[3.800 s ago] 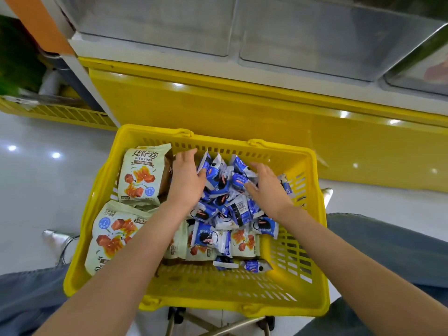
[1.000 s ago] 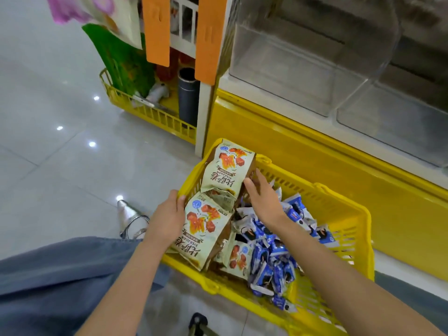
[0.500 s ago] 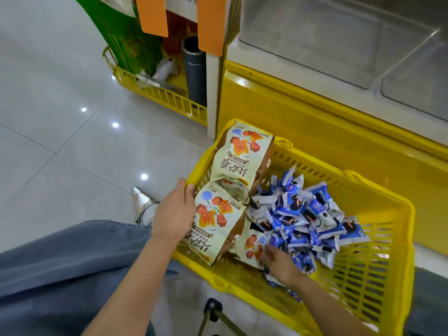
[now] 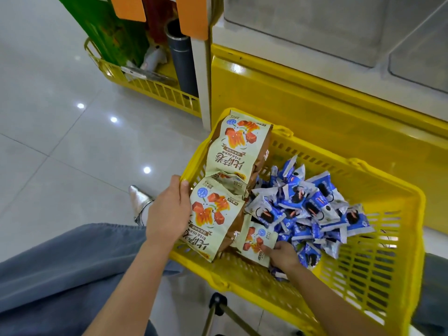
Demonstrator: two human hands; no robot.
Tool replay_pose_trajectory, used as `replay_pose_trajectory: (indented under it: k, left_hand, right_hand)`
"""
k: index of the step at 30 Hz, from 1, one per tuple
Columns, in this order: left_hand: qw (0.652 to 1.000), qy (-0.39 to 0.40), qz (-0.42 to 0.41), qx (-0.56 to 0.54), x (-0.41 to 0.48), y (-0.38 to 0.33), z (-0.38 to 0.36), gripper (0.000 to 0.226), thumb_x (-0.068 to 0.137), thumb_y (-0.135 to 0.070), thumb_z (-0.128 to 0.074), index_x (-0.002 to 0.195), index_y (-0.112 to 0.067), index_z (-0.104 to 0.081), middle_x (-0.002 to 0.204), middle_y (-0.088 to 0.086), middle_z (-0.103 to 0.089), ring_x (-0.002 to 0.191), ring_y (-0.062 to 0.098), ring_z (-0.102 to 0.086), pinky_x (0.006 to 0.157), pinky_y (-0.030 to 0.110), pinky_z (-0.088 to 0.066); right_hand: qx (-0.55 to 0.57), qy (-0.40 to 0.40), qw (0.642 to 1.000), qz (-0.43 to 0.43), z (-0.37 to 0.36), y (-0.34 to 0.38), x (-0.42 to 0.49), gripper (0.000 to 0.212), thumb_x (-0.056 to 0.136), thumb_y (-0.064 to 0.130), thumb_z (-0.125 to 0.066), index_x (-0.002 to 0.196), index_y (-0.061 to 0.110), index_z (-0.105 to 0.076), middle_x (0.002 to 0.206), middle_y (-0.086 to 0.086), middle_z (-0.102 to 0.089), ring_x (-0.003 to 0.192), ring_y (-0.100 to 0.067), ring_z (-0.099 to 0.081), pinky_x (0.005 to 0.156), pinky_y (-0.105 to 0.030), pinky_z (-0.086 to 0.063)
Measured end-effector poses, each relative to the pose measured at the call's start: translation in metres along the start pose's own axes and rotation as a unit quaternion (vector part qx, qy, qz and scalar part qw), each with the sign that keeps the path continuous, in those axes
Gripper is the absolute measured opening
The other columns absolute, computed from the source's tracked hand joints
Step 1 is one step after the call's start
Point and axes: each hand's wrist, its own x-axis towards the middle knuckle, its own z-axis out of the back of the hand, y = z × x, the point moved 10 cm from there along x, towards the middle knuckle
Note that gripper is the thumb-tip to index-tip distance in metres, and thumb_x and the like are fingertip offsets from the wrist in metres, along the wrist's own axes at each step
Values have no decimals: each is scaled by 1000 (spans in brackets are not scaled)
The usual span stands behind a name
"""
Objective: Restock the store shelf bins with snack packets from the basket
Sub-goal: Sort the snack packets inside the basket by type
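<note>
Our yellow basket [image 4: 392,241] holds a heap of small blue packets [image 4: 308,207] and two large bags leaning on its left wall, the far cream bag [image 4: 237,151] beyond the near cream bag [image 4: 213,214]. Our left hand [image 4: 169,214] grips the near one's edge, thumb on front. Our right hand [image 4: 283,257] touches a small cream packet [image 4: 254,241] on the basket floor; whether it pinches, we cannot tell. Clear shelf bins [image 4: 315,27] stand behind. A second basket [image 4: 155,90] leftward holds a green bag [image 4: 109,32] and grey tube [image 4: 181,59].
</note>
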Motion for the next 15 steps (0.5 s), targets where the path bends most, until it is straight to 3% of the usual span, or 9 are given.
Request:
replay_pose_trajectory:
  k: [3,7,9,11,13,15]
  left_hand:
    - [1000,-6,8,14,-2,0,3,40,93,-52,-9,94,-24,-38,69,-2,-60,66,16,-51,84,46,-34]
    - [999,-15,3,31,-2,-4,6,33,97,-44,-14,93,-21,-38,69,0,-58,68,22,-49,73,42,-27]
    - [1000,-18,-4,23,-3,-4,8,30,98,-41,-18,94,-20,-38,71,1,-54,68,25,-48,65,36,-28]
    - [1000,-19,-12,19,-3,-6,9,29,99,-38,-20,98,-17,-40,73,2,-51,69,26,-48,64,33,-22]
    - [1000,-8,-9,4,-2,-5,9,30,100,-37,-22,104,-15,-43,74,2,-52,72,27,-50,66,31,-17]
    - [998,8,8,-63,-3,-2,8,31,100,-36,-25,113,-13,-43,81,6,-55,82,32,-56,67,34,-28]
  right_hand:
    - [19,4,1000,7,11,2,-12,27,90,22,-63,81,2,-47,76,-13,-58,62,-20,-51,57,-29,-38]
    - [-7,45,998,47,34,16,-35,21,91,22,-60,92,1,-57,69,-3,-56,55,-11,-49,46,-19,-40]
    - [-21,58,996,60,47,25,-47,23,91,22,-61,82,2,-56,65,-3,-55,51,-9,-49,44,-16,-38]
    - [-61,65,993,80,59,37,-60,34,91,23,-61,66,8,-42,57,-3,-47,44,-6,-44,42,-14,-35]
    - [-112,66,986,108,69,53,-74,37,92,24,-59,66,11,-36,60,-4,-44,47,-6,-43,46,-14,-36]
    - [-151,57,977,142,81,70,-89,39,94,23,-55,64,13,-32,59,0,-41,47,-4,-42,48,-15,-36]
